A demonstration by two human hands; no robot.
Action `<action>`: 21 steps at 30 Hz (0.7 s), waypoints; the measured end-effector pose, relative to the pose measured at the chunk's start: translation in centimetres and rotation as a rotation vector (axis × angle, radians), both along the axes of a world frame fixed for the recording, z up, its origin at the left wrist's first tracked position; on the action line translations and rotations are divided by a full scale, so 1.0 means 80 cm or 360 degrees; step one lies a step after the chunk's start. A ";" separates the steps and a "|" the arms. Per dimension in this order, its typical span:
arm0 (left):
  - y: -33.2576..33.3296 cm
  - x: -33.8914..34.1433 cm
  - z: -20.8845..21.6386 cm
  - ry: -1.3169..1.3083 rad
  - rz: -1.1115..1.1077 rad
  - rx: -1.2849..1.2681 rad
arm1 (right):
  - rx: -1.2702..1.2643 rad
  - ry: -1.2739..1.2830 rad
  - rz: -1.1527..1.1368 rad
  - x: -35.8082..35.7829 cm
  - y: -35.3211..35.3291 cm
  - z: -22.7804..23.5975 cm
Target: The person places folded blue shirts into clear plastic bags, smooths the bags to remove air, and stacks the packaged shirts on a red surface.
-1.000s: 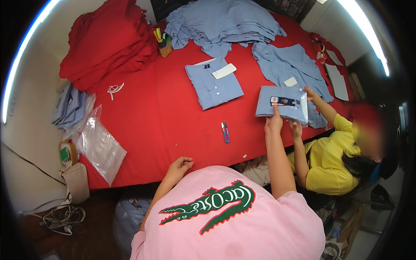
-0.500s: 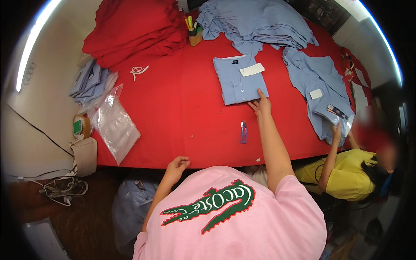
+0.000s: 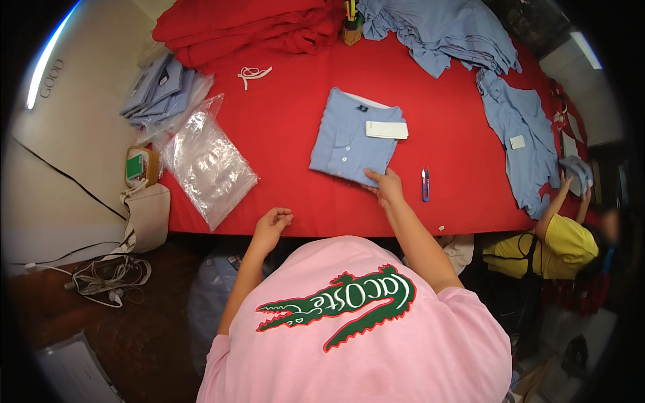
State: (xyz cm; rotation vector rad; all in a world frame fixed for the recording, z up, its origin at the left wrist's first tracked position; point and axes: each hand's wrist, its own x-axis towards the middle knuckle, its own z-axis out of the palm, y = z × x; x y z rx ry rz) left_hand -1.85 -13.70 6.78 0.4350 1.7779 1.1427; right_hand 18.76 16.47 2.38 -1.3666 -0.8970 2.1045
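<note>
On the red-covered table lies a folded light blue buttoned shirt [image 3: 334,131], with a white hang tag [image 3: 385,130] resting on its upper right part. My right hand [image 3: 385,186] grips the near right corner, thumb on top and fingers beneath the fabric. By the table's near edge, my left hand [image 3: 273,224] has its fingers loosely curled together, with nothing seen in them. Blue-handled thread snips [image 3: 425,185] lie to the right of my right hand. Clear plastic bags [image 3: 209,164] are spread out beyond my left hand, toward the left.
Bagged blue shirts [image 3: 156,91] are stacked far left. Red garments [image 3: 248,30] and blue garments [image 3: 443,33] are piled at the back, with a pen holder [image 3: 352,31] between. At right, a person in yellow [image 3: 570,248] holds a folded package beside an unfolded blue shirt [image 3: 517,121].
My right hand has drawn the folded shirt closer and to the left, turning it slightly. My view has shifted rightward. The co-worker has lifted the folded package away from the unfolded shirt.
</note>
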 end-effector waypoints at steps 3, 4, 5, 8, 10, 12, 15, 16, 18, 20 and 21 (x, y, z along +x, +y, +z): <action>0.005 -0.034 -0.021 0.0013 -0.0121 0.0054 | -0.0089 -0.0083 0.0160 0.005 -0.082 0.007; 0.008 -0.040 -0.024 0.0002 -0.0148 0.0050 | -0.0105 -0.0086 0.0148 0.008 -0.106 0.009; 0.013 -0.046 -0.028 -0.0009 -0.0176 0.0045 | -0.0091 -0.0084 0.0178 0.012 -0.120 0.013; 0.028 -0.060 -0.051 -0.0113 -0.0176 0.0120 | 0.0048 -0.0309 0.0216 0.033 -0.144 0.018; 0.045 -0.063 -0.062 0.0094 -0.0222 0.0230 | 0.0392 -0.0536 0.0218 0.049 -0.135 0.020; 0.065 -0.064 -0.069 0.0481 -0.0335 0.0339 | 0.0549 -0.0573 -0.0113 0.053 -0.105 0.022; 0.097 -0.068 -0.075 0.0441 -0.0452 0.0300 | 0.0523 -0.0520 -0.0340 0.030 -0.044 0.039; 0.102 -0.066 -0.078 0.0340 -0.0449 0.0295 | 0.0515 -0.0546 -0.0312 0.021 -0.025 0.033; 0.107 -0.064 -0.084 0.0138 -0.0419 0.0282 | 0.0503 -0.0594 -0.0233 0.010 0.003 0.023; 0.100 -0.058 -0.080 0.0022 -0.0415 0.0260 | 0.0831 -0.0573 -0.0357 -0.016 -0.007 0.049; 0.093 -0.057 -0.073 -0.0034 -0.0418 0.0247 | 0.0993 -0.0560 -0.0425 -0.030 -0.018 0.069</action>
